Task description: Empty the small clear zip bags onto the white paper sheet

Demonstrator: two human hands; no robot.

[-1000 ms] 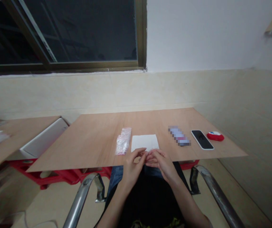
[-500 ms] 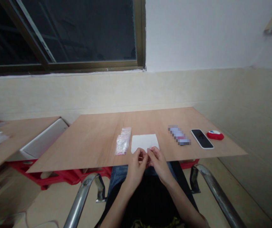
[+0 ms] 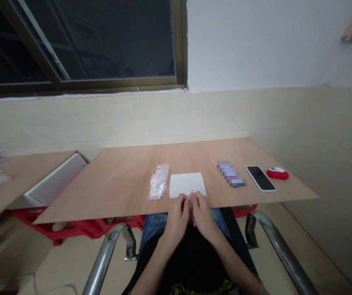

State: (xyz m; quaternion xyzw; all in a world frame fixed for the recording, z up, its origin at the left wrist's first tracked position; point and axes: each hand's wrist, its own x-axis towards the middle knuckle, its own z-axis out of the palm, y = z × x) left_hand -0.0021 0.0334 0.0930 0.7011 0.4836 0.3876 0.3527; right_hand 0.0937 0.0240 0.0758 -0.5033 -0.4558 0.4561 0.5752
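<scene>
At the table's front edge my left hand (image 3: 177,215) and my right hand (image 3: 203,213) meet, fingertips pinched together. Between them shows a bit of something small and see-through, too faint to name; the fingers hide most of it. Just beyond the fingertips lies a white sheet (image 3: 186,183), its near edge partly covered by the hands. Left of the sheet is an overlapping stack of small clear plastic bags (image 3: 159,184) with reddish edges.
On the right of the wooden table (image 3: 126,164) lie a blurred-out purplish item (image 3: 231,174), a phone (image 3: 261,178) and a red-and-white object (image 3: 278,173). Metal armrests (image 3: 105,256) flank me. A white panel (image 3: 57,178) leans at the neighbouring table, and red stools stand below.
Both hands have drawn closer together, and their fingers are more closed. My right hand has come slightly left and down. The things on the table keep their places.
</scene>
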